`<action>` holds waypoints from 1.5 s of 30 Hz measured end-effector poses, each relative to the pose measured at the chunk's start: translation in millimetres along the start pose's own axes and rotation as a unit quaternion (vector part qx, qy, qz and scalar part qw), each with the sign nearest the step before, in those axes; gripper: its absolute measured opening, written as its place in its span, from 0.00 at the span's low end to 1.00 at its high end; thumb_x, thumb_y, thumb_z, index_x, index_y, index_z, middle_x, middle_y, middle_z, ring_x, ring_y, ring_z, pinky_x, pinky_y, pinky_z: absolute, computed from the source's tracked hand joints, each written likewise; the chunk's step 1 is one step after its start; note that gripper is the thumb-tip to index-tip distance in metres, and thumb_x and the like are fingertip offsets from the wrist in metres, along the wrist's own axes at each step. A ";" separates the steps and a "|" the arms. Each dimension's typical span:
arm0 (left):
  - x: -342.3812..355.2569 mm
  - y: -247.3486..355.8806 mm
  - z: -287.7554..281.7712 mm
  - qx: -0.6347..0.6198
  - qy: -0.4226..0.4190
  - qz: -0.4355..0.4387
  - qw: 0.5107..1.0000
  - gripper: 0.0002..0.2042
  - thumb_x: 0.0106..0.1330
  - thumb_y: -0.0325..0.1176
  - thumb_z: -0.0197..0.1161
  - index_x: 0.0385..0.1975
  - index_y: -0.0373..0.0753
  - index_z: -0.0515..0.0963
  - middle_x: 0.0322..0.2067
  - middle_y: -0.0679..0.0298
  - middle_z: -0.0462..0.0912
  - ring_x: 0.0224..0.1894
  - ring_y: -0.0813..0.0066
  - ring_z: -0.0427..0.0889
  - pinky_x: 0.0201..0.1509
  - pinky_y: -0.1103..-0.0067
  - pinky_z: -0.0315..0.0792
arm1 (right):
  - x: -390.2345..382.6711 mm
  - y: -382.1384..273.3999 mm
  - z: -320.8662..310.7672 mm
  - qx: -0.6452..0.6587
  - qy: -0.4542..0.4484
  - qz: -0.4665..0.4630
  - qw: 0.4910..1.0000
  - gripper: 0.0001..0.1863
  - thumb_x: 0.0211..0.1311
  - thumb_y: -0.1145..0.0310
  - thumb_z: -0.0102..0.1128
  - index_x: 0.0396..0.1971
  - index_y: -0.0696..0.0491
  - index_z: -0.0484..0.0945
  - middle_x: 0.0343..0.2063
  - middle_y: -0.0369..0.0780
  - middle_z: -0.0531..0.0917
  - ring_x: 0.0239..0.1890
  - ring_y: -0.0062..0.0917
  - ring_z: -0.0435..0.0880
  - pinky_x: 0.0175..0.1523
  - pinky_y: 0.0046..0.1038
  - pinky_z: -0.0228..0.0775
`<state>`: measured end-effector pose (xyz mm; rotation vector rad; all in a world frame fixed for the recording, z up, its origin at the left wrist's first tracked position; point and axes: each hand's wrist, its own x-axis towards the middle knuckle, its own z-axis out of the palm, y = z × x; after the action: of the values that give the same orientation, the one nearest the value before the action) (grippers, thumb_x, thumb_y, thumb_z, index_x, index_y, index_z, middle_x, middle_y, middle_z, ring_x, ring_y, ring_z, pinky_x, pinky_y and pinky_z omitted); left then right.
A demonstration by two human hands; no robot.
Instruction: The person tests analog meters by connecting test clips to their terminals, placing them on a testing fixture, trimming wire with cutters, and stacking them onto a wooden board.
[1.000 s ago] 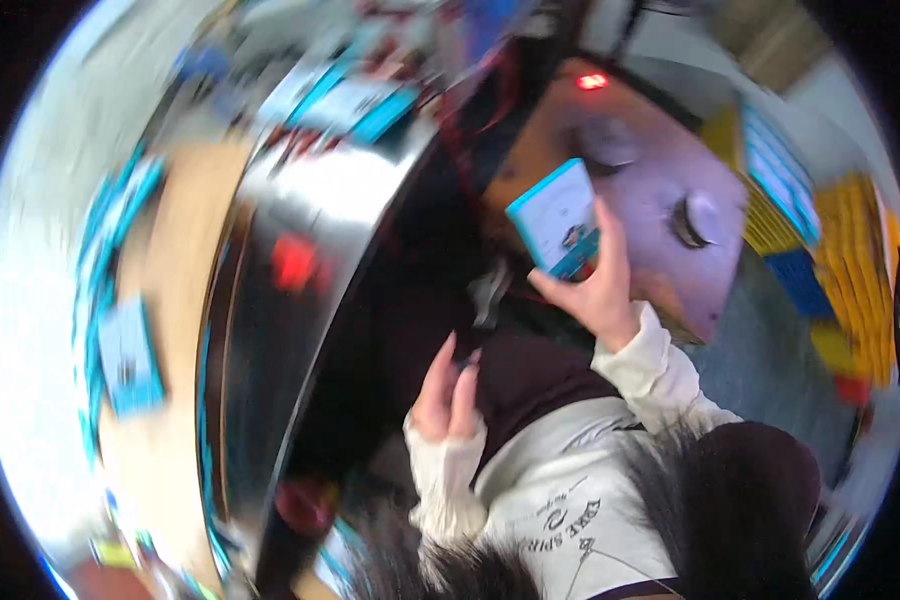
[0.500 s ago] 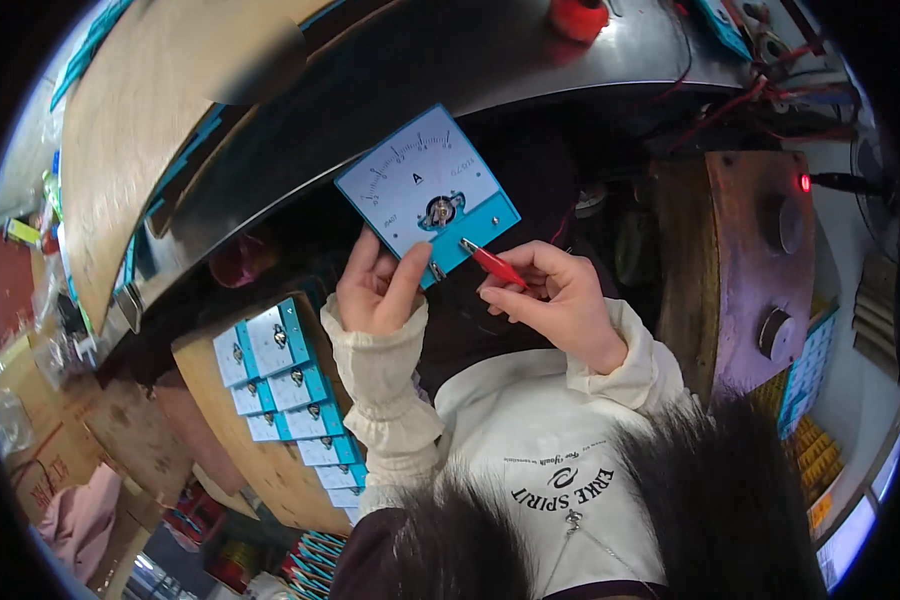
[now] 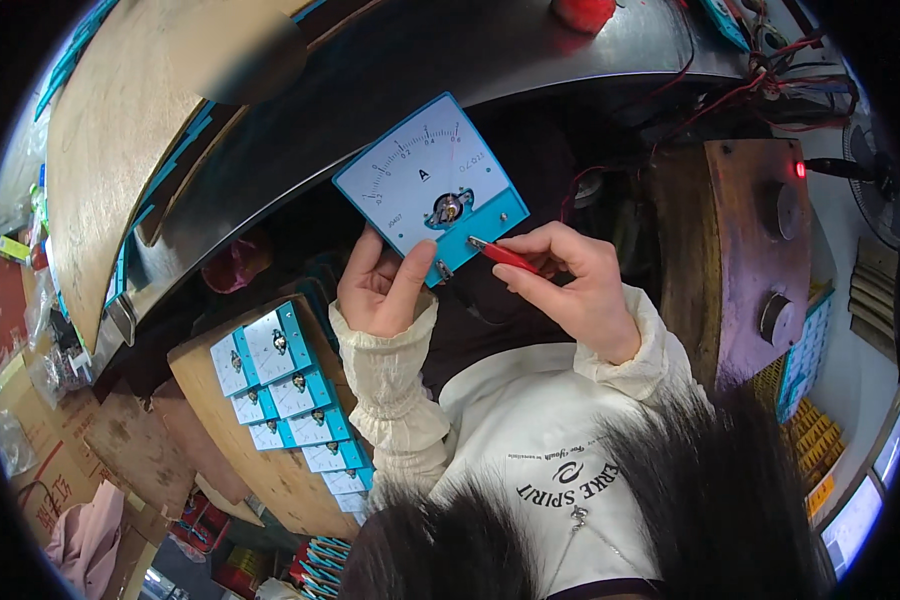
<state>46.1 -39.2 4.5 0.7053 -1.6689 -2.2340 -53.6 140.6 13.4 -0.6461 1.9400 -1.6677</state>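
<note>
My left hand [image 3: 385, 285] is closed on a square panel meter [image 3: 420, 180] with a white dial, turquoise edge and exposed movement in a dark opening, held tilted above my lap. My right hand [image 3: 570, 285] pinches a red clip [image 3: 505, 255] with a metal tip, which lies against the meter's turquoise lower band. Below and left of my left hand, several similar meters [image 3: 310, 400] lie in overlapping rows on a wooden board [image 3: 205, 400].
A curved metal bench edge [image 3: 420, 85] runs beyond the meter, with a pale wooden board [image 3: 110, 180] at upper left. Right are a worn metal box [image 3: 745, 260] with knobs and a red light, tangled wires [image 3: 770, 85], a fan [image 3: 860, 170] and yellow racks [image 3: 810, 450].
The meter has passed from my right hand to my left, and my right hand has taken the red clip. The view has swung round; lately the meter rose slightly.
</note>
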 end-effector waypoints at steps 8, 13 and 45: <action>0.1 -4.1 2.7 -0.009 0.022 0.002 1.000 0.23 0.64 0.27 0.65 0.58 0.30 0.69 0.46 0.58 0.81 0.47 0.75 0.81 0.54 0.80 0.71 | 4.4 6.6 -0.6 -0.049 0.018 -0.075 0.996 0.09 0.54 0.77 0.68 0.36 0.60 0.81 0.31 0.40 0.85 0.30 0.19 0.84 0.33 0.18 0.76; -0.3 -2.7 9.0 -0.049 0.037 0.003 0.998 0.20 0.64 0.29 0.65 0.55 0.32 0.72 0.45 0.59 0.82 0.45 0.76 0.80 0.52 0.81 0.71 | 4.3 2.2 -3.1 -0.062 0.014 -0.069 0.996 0.11 0.54 0.79 0.68 0.39 0.60 0.82 0.33 0.40 0.85 0.32 0.19 0.84 0.37 0.18 0.75; 11.0 -10.3 13.9 0.009 0.018 -0.010 1.000 0.21 0.65 0.30 0.65 0.56 0.32 0.71 0.44 0.60 0.82 0.43 0.79 0.80 0.49 0.82 0.72 | 4.3 15.7 -7.3 -0.075 0.073 -0.116 0.988 0.10 0.53 0.77 0.69 0.36 0.59 0.81 0.30 0.40 0.83 0.27 0.21 0.83 0.31 0.20 0.76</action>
<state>30.3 -30.0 -4.7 0.7657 -1.6733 -2.2094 -62.1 145.5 -1.5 -0.8562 2.1811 -1.7617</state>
